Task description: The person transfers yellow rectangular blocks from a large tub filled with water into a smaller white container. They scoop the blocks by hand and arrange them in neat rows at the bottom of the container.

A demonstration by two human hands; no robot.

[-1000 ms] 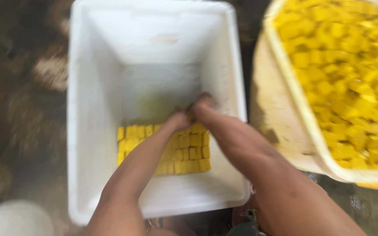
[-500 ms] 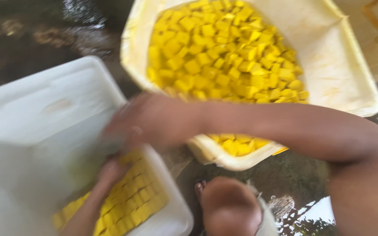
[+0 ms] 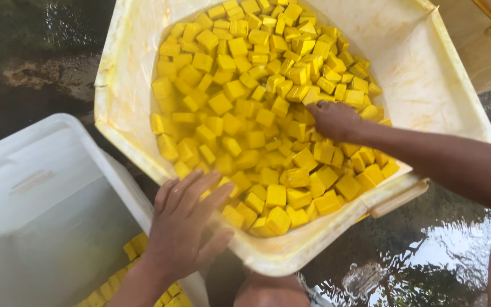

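Note:
A cream, yellow-stained tub (image 3: 121, 108) is filled with several small yellow cubes (image 3: 245, 113). My right hand (image 3: 333, 120) reaches in from the right, knuckles up, fingers curled down into the pile and closed on some cubes. My left hand (image 3: 186, 219) hovers over the tub's near rim with fingers spread, palm down, holding nothing. To the left stands a white bin (image 3: 41, 187) with a neat layer of yellow cubes (image 3: 134, 247) on its bottom, mostly hidden by my left forearm.
Wet, shiny ground (image 3: 427, 244) lies under and to the right of the tub. Another cream tub (image 3: 484, 51) stands at the top right corner. My knee (image 3: 268, 293) shows at the bottom edge. Dark, muddy ground (image 3: 29, 68) lies at the top left.
Both hands left the white bin's cube layer and moved right to the full tub. The view swung from the white bin to the tub.

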